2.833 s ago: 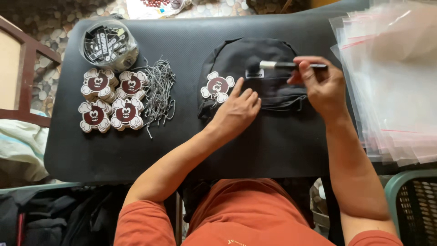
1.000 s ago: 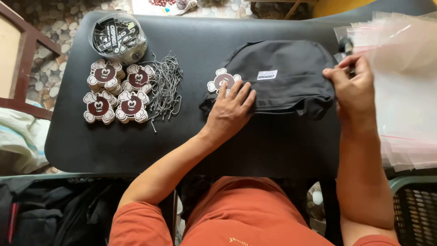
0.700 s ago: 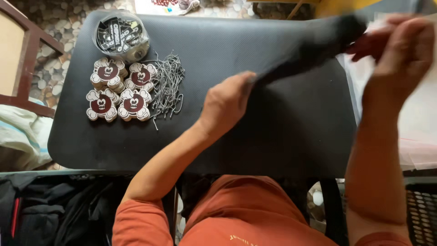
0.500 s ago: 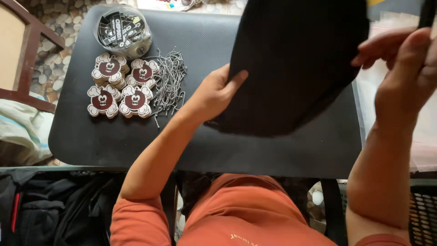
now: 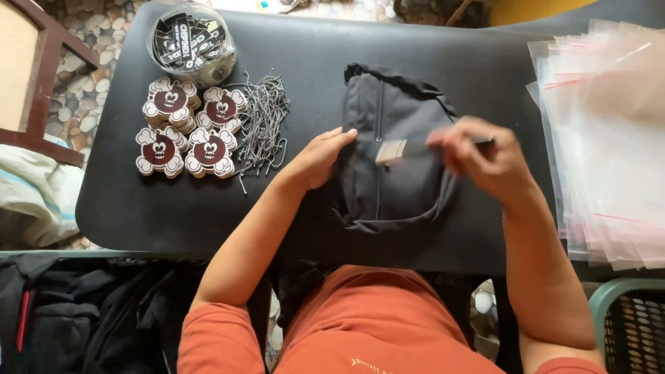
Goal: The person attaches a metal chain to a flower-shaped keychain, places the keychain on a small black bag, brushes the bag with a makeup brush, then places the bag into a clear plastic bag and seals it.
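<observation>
- Black pouch (image 5: 391,163): a soft fabric bag with a zip running along it, lying on the dark tabletop (image 5: 312,62) straight in front of the person, its long side running away from them.
- Left hand (image 5: 318,158): rests at the pouch's left edge, fingers laid flat on the fabric and pressing it down, with no closed grip on anything.
- Right hand (image 5: 481,158): over the pouch's right side, fingers pinched on something thin and dark. It is motion-blurred, so what it holds cannot be told, nor how a pale tag (image 5: 391,151) at the pouch's middle joins it.
- Handling, as a judgement: the pouch looks light, limp and empty, so it will fold and sag if lifted by one corner. The seam edge or the zip line would give the firmest hold, and the cloth should not slip.
- Left of the pouch: a tangle of ball chains (image 5: 263,121), then four stacks of flower-edged brown and white charms (image 5: 187,128), and beyond these a round clear tub of small black pieces (image 5: 190,41).
- Right of the pouch: a spread pile of clear plastic bags (image 5: 609,138), cut off by the frame edge.
- The pouch's underside and contents are hidden.
</observation>
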